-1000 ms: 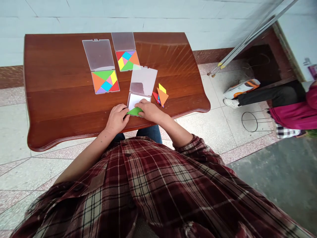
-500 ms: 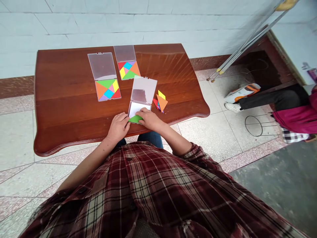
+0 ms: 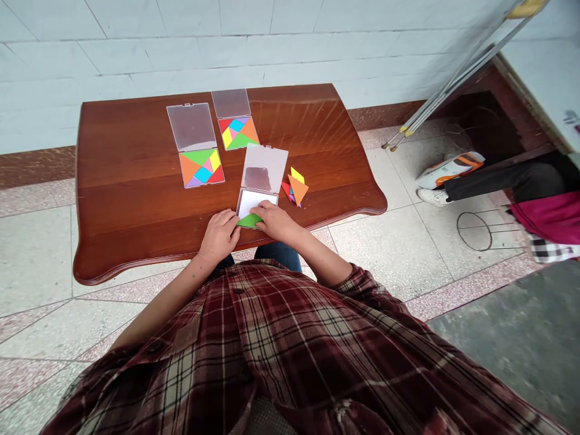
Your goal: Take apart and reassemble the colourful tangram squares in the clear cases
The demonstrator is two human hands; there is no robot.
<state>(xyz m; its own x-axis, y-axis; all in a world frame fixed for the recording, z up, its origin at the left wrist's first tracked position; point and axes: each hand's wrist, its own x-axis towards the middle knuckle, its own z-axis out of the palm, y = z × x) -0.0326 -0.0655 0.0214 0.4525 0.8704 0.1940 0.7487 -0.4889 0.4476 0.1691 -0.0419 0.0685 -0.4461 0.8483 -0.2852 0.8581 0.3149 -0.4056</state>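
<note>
A clear tangram case (image 3: 247, 200) lies open near the front of the table, its transparent lid (image 3: 265, 166) folded back and its floor white. Along the case's near edge is a green triangle tangram piece (image 3: 247, 222). My right hand (image 3: 275, 222) has its fingers closed on that piece, hiding its right end. Flat at the case's left corner rests my left hand (image 3: 219, 234), fingers stretched out and touching the edge. Just right of the case sits a loose pile with an orange triangle (image 3: 299, 191), a yellow parallelogram (image 3: 297, 175) and a red piece (image 3: 286, 190).
Two other open cases, a left tangram set (image 3: 202, 168) and a back tangram set (image 3: 238, 132), hold colored pieces on the brown wooden table (image 3: 131, 199). Crutches (image 3: 444, 90) lean at the right, near a bag (image 3: 448, 169) and a seated person's leg (image 3: 493, 178).
The view has shifted slightly, so the table sits a little lower and further right. Both hands keep nearly the same place at the case; the green triangle shows no clear movement.
</note>
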